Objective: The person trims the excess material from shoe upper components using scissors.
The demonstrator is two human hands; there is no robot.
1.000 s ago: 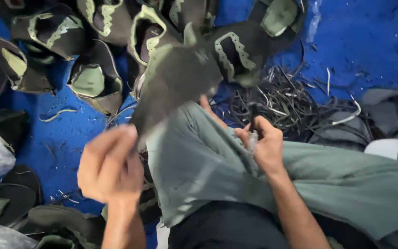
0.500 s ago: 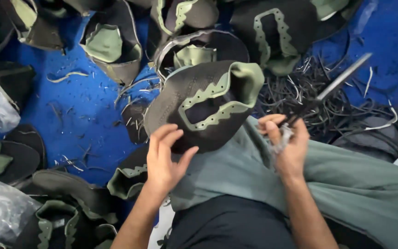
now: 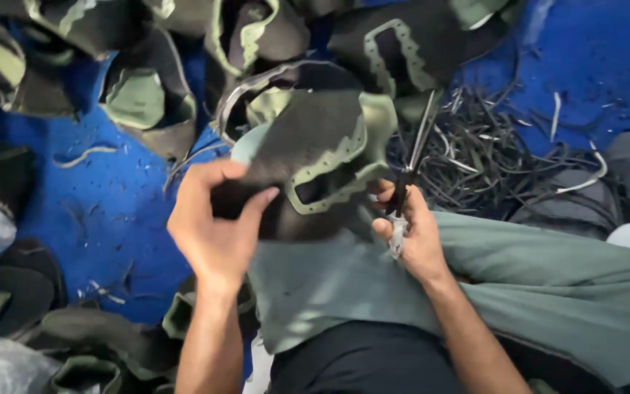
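Observation:
My left hand (image 3: 216,226) grips the near left edge of a dark grey shoe upper (image 3: 308,157) with pale green scalloped trim, holding it over my knee. My right hand (image 3: 413,233) is closed around the handles of a pair of scissors (image 3: 413,157); their blades point up and away, just right of the upper's green edge. My right fingertips touch the upper's lower right corner. The scissor handles are mostly hidden in my fist.
Several similar grey and green uppers (image 3: 140,102) lie scattered on the blue floor (image 3: 96,211) ahead and to the left. A heap of thin dark trimmed strips (image 3: 504,153) sits to the right. My grey-green trouser leg (image 3: 548,277) crosses the lower right.
The upper was turned over and drawn closer onto my knee. My left hand shifted from open under it to gripping its edge. The scissors swung from pointing right to pointing nearly straight up.

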